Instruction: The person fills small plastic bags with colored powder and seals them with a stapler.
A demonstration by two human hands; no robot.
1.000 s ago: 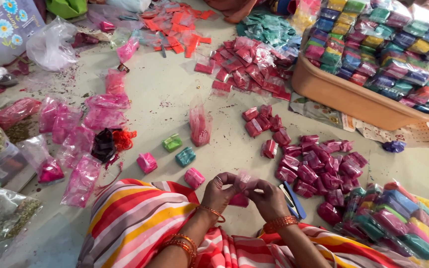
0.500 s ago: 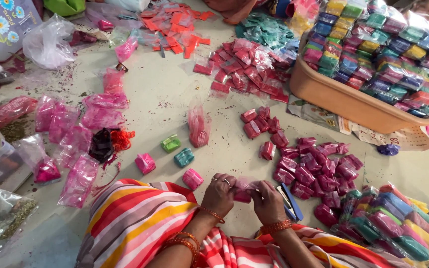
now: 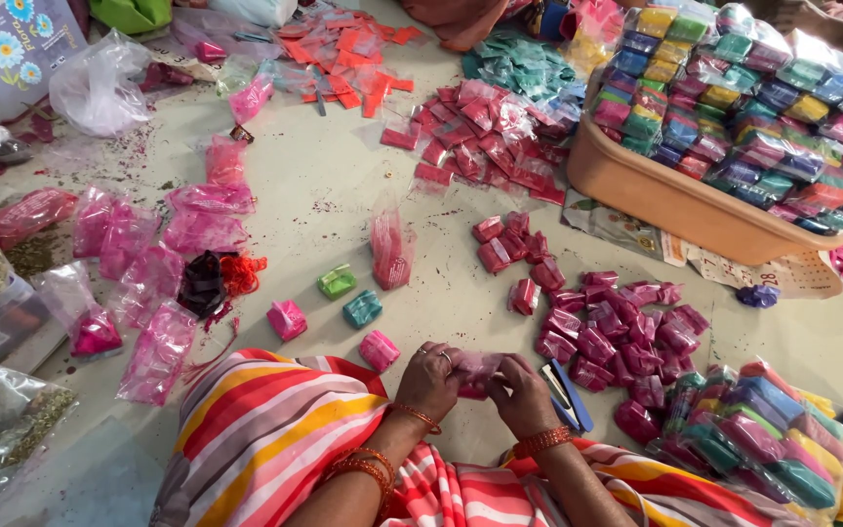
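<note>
Between my knees, low over the floor [image 3: 343, 210], my left hand [image 3: 431, 383] and right hand [image 3: 522, 395] meet on one small pink packet [image 3: 477, 369]. Fingers of both hands are pinched narrow on its thin plastic, so most of it is hidden and I cannot tell whether its mouth is folded shut. If it is open, I judge that a slack pinch could let powder leak onto my striped cloth [image 3: 275, 439]. Squeezing too hard could split the film, I think. Just beside my right hand lies a blue stapler [image 3: 570, 395], touching the pile of dark pink packets [image 3: 617, 332]; a careless elbow might push it under them. Near my left hand sit loose pink [image 3: 379, 349], teal [image 3: 362, 308] and green [image 3: 337, 281] packets, easy to knock aside.
</note>
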